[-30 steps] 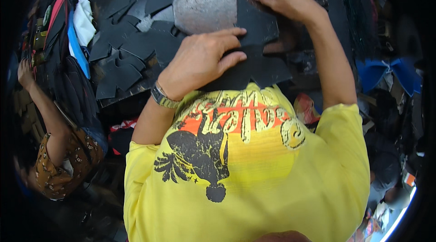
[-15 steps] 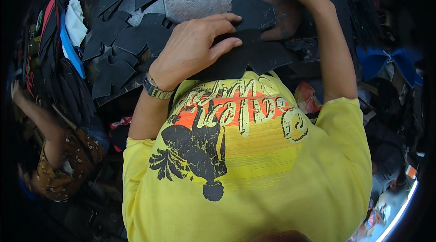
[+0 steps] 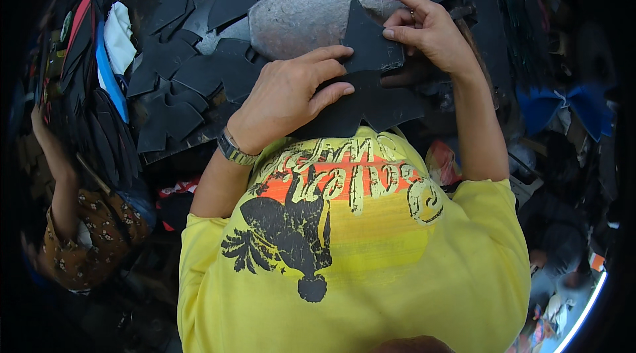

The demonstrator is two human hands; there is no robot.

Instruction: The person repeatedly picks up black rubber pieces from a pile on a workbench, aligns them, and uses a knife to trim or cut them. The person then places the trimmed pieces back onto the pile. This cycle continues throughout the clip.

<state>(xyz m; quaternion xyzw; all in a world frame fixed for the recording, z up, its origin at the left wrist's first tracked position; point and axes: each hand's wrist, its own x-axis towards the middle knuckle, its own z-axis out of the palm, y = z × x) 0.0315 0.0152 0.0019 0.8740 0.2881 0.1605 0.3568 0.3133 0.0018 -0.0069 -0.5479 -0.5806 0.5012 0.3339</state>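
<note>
The right hand (image 3: 430, 31) pinches a black cut piece (image 3: 368, 48) by its right edge, over the grey slab (image 3: 298, 15). The left hand (image 3: 288, 98) presses flat, fingers together, on a larger black sheet (image 3: 371, 108) nearer the body. Both look thin, light and floppy, so edges seem the best hold.

No packages, labels, signs or screens were in view, only loose black cut pieces (image 3: 192, 81) heaped around a grey slab (image 3: 298, 15), none of them wrapped, tagged or marked.
</note>
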